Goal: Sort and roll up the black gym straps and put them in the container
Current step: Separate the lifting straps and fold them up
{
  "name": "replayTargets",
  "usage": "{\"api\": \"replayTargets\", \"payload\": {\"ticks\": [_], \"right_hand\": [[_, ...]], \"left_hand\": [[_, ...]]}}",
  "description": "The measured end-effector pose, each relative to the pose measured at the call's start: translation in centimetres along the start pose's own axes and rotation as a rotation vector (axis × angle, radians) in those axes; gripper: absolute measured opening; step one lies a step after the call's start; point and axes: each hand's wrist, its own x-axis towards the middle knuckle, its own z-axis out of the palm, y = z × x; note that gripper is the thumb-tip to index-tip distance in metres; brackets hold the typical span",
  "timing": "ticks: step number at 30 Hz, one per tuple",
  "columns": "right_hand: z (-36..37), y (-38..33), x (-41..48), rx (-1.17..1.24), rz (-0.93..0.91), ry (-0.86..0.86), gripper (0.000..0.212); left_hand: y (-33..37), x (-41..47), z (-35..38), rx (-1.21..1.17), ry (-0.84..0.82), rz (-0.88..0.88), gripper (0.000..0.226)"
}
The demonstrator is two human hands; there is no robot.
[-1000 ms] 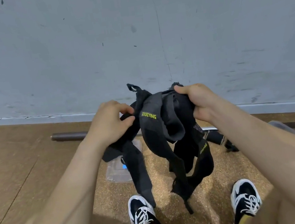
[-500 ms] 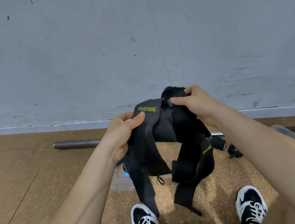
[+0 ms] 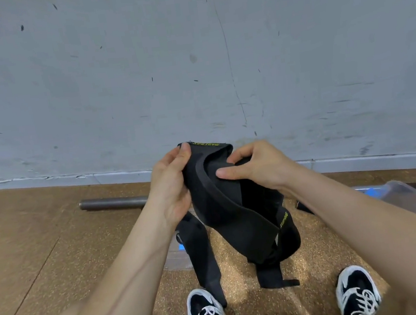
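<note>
A bundle of black gym straps [image 3: 232,215] with yellow-green lettering hangs in front of me above the floor. My left hand [image 3: 172,189] grips the bundle's upper left edge, thumb on top near the lettering. My right hand [image 3: 252,165] pinches the top right, fingers pressed onto a wide band. Loose strap ends dangle down toward my shoes. A clear plastic container [image 3: 410,198] lies on the floor at the right, partly behind my right forearm. A clear lid with a blue mark [image 3: 177,252] lies flat behind the straps.
A grey wall [image 3: 187,53] rises just ahead. A metal bar [image 3: 111,203] lies along its base on the cork-coloured floor [image 3: 27,249]. My two black-and-white shoes [image 3: 206,312] stand at the bottom of the view. A small black piece [image 3: 303,206] lies by my right wrist.
Both hands have lifted the bundle and drawn closer together. The straps are gathered tighter, and the lettered band has shifted to the top under my left thumb.
</note>
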Motion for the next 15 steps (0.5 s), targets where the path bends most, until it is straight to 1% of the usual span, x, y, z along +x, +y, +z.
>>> {"api": "replayTargets", "payload": {"ticks": [1,2,4,5,6,7,9,10,11,13,15], "right_hand": [[0.2,-0.1,0.0,0.0,-0.011,0.02,0.029],[0.3,-0.2,0.0,-0.024,-0.036,0.057,0.024],[0.2,-0.1,0.4,-0.189,-0.127,0.174,0.015],[0.0,0.0,0.7,-0.308,-0.179,0.243,0.014],[-0.4,0.1,1.0,-0.413,-0.231,0.295,0.013],[-0.8,0.5,1.4,-0.49,-0.272,0.326,0.014],[-1.6,1.6,2.1,-0.584,-0.312,0.355,0.02],[-1.8,2.2,2.4,-0.61,-0.315,0.362,0.022],[-1.8,2.9,2.7,-0.62,-0.316,0.364,0.023],[-1.9,4.1,3.0,-0.616,-0.307,0.367,0.022],[-1.9,4.9,3.3,-0.601,-0.29,0.379,0.017]], "left_hand": [[0.0,0.1,0.0,0.159,0.019,0.038,0.041],[-0.1,0.2,0.1,0.435,0.032,0.091,0.041],[-0.6,0.0,0.2,1.073,0.034,0.157,0.049],[-0.8,-0.1,0.2,1.244,0.017,0.147,0.054],[-0.9,-0.1,0.3,1.304,-0.019,0.115,0.058],[-0.7,-0.1,0.2,1.289,-0.064,0.074,0.059],[0.3,-0.4,0.2,1.213,-0.174,-0.031,0.053],[1.0,-0.5,0.1,1.222,-0.226,-0.076,0.047],[1.5,-0.8,0.0,1.288,-0.273,-0.087,0.042],[1.9,-1.3,0.1,1.46,-0.356,-0.044,0.036],[2.0,-2.0,0.4,1.531,-0.409,0.025,0.036]]}}
